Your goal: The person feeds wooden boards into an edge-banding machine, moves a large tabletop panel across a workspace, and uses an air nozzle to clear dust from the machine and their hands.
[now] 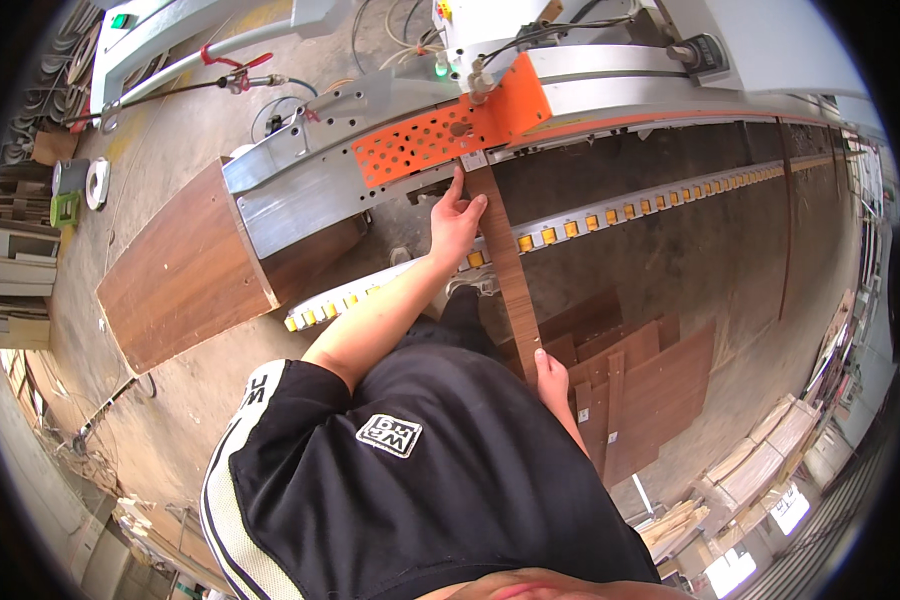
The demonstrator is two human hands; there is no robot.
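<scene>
A long, narrow wood-grain strip (510, 270) runs from the machine's edge back toward my body. Its far end, with a small white label (473, 159), meets the orange perforated plate (410, 145). My left hand (455, 225) grips the strip near that end, index finger stretched along its left edge and thumb at its face; the other fingers are mostly hidden. Lower down, my right hand (552, 378) holds the near end, thumb on top and fingers out of sight beneath.
A rail with yellow rollers (570, 229) passes under the strip. Left of it, a brown panel (185, 270) adjoins the metal machine bed (295, 200). Several brown boards (660, 400) are stacked at the right. A red-handled valve (240, 68) and hoses are beyond.
</scene>
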